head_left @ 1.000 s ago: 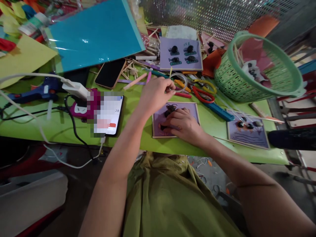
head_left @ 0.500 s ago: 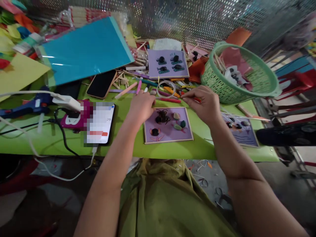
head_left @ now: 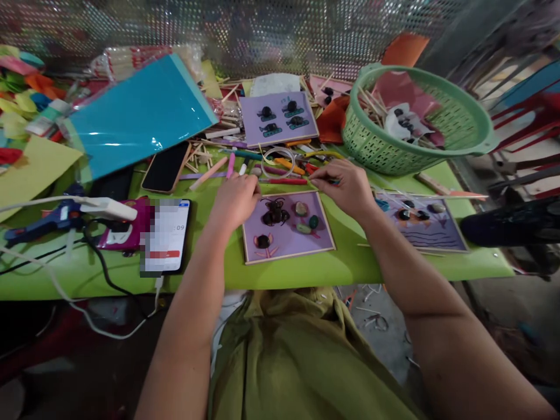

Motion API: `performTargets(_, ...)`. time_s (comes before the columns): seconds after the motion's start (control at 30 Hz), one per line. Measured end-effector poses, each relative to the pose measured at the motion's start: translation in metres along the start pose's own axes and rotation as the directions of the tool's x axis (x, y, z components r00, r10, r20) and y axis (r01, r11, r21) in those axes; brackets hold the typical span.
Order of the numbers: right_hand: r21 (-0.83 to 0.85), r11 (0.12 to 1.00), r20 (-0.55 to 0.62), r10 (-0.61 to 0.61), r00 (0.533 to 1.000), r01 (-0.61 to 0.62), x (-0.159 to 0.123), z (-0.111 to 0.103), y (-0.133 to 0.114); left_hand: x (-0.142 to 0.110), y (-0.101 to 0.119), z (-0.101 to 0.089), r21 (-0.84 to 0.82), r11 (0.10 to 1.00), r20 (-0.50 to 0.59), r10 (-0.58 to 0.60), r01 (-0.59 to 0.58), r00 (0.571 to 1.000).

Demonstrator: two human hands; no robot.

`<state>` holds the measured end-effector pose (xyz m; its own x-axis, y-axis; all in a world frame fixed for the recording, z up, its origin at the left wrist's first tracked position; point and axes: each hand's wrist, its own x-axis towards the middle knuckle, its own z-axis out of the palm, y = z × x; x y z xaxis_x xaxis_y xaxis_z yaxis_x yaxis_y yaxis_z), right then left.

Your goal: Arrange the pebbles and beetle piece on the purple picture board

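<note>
A thin-edged purple picture card (head_left: pixel 297 242) with painted stones, among them a black spider-like figure (head_left: pixel 275 213), lies in front of me. At its upper left corner is my left hand (head_left: pixel 236 197), its fingers curled down beside a white-tipped pen (head_left: pixel 242 168); what they hold, if anything, is hidden. My right hand (head_left: pixel 343 184) is above the card's upper right corner, thumb and fingers pinched together at the right end of a red pen (head_left: pixel 286 181). Whether the pinch grips the pen or something smaller cannot be made out. Behind the hands lies a clear ring (head_left: pixel 280 176) among colored pens.
A green basket (head_left: pixel 371 140) with scraps stands at back right. Another purple card (head_left: pixel 280 134) lies behind the pens, and one with wavy lines (head_left: pixel 429 239) at right. Phones (head_left: pixel 177 233), a glue gun (head_left: pixel 56 219) and cables crowd the left, below a blue sheet (head_left: pixel 140 116).
The view has shifted, so the table things sit differently in the picture. My right fingertips are now closer to the red pen's end. My left hand stays by the card's upper left corner.
</note>
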<state>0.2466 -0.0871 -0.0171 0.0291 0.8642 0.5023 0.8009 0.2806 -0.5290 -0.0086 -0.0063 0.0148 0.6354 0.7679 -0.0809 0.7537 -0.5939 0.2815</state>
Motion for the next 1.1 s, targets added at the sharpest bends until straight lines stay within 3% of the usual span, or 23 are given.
performTargets(0.23, 0.018, 1.000, 0.050, 0.022, 0.999, -0.023, -0.003, 0.004, -0.003, -0.002, -0.003, -0.002, -0.430, 0.900, 0.026, -0.071, 0.075, 0.997)
performTargets(0.47, 0.114, 0.993, 0.096, 0.027, 0.995, -0.038, -0.002, 0.007, -0.006, -0.001, -0.005, -0.004, -0.504, 0.859, 0.052, -0.073, 0.089, 0.996)
performTargets(0.77, 0.325, 0.914, 0.079, 0.231, 0.970, -0.244, -0.001, 0.009, -0.003, -0.001, -0.015, -0.003, -0.691, 0.722, -0.023, -0.065, 0.031, 0.998)
performTargets(0.83, 0.435, 0.841, 0.093, 0.313, 0.945, -0.321, 0.000, 0.010, -0.004, -0.002, -0.017, -0.003, -0.705, 0.708, -0.044, -0.084, 0.029, 0.996)
performTargets(0.93, 0.613, 0.652, 0.166, 0.445, 0.880, -0.446, -0.001, 0.012, -0.008, -0.001, -0.021, -0.004, -0.742, 0.670, -0.077, -0.098, 0.009, 0.992)
performTargets(1.1, 0.748, 0.179, 0.471, 0.536, 0.701, -0.640, -0.005, 0.020, -0.015, 0.000, -0.028, -0.002, -0.801, 0.598, -0.147, -0.196, -0.001, 0.969)
